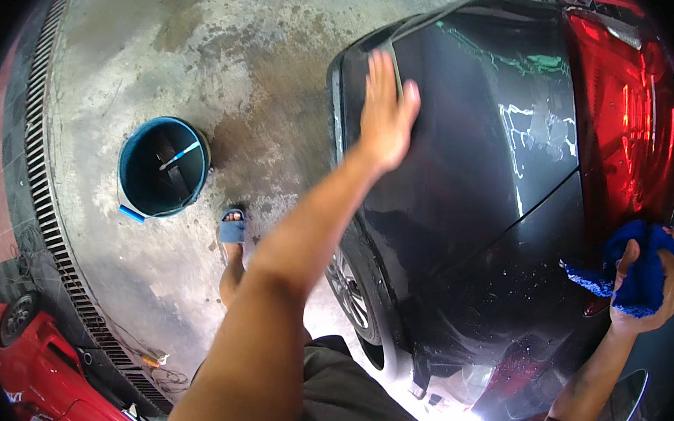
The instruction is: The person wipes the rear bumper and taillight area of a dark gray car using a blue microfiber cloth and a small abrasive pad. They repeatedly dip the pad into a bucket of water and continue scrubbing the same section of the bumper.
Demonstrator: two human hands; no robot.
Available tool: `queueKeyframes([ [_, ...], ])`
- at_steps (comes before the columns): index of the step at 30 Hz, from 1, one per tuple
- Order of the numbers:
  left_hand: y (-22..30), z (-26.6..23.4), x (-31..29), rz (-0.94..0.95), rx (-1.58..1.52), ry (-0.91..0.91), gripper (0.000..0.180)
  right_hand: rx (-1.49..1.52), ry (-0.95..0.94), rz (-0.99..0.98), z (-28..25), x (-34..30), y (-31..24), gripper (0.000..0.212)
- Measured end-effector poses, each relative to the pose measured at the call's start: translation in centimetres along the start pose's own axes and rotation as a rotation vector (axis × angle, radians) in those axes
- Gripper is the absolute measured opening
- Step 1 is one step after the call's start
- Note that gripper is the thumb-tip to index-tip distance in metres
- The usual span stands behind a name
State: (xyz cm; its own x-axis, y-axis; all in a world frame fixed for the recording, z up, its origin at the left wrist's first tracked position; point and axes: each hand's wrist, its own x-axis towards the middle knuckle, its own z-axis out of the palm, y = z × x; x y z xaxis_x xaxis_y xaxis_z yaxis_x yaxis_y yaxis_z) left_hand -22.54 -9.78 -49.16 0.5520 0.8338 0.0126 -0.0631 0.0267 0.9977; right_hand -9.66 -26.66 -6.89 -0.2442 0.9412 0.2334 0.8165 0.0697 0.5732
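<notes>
A dark grey car [459, 153] fills the right half of the view, its glossy paint showing reflections and scattered water drops. My left hand [387, 115] lies outstretched at the car's far edge, fingers straight and thumb apart, holding nothing; whether the palm presses on the paint I cannot tell. On the right, my right hand [660, 288] grips a bunched blue cloth [640, 262] at the lower end of the red tail light [626, 116]. One loose end of the cloth trails left over the body panel.
A dark blue bucket [123, 176] with a brush [180, 155] inside stands on the wet concrete floor [254, 66]. Beside it is my foot in a blue slipper [232, 231]. A drain grate [50, 201] runs along the left, with a red car [58, 383] beyond it.
</notes>
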Motion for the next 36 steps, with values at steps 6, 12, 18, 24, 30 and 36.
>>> queueKeyframes([
  [6, -1.7, 4.2, -20.0, -0.047, 0.137, -0.292, 0.112, 0.016, -0.02, -0.005, -0.1, -0.4, 0.4, 0.025],
  [12, -4.0, -0.8, -3.7, 0.104, 0.233, -0.139, 0.109, -0.004, -0.016, -0.037, -0.2, -0.6, 0.8, 0.024],
  [18, -7.7, 2.1, -17.9, 0.099, 0.265, -0.275, 0.114, -0.045, -0.026, -0.017, -0.1, -0.7, 0.6, 0.023],
  [24, -6.5, -1.1, -3.6, 0.179, 0.202, -0.11, 0.099, 0.031, -0.051, -0.079, -1.2, -1.1, 2.1, 0.026],
  [30, -1.5, 2.0, -14.0, -0.017, 0.235, -0.264, 0.105, -0.025, -0.048, -0.038, -0.7, -1.7, 1.7, 0.028],
  [36, -0.5, 1.3, -10.7, 0.095, 0.223, -0.212, 0.109, 0.0, -0.022, -0.031, 0.3, -0.7, 1.2, 0.025],
])
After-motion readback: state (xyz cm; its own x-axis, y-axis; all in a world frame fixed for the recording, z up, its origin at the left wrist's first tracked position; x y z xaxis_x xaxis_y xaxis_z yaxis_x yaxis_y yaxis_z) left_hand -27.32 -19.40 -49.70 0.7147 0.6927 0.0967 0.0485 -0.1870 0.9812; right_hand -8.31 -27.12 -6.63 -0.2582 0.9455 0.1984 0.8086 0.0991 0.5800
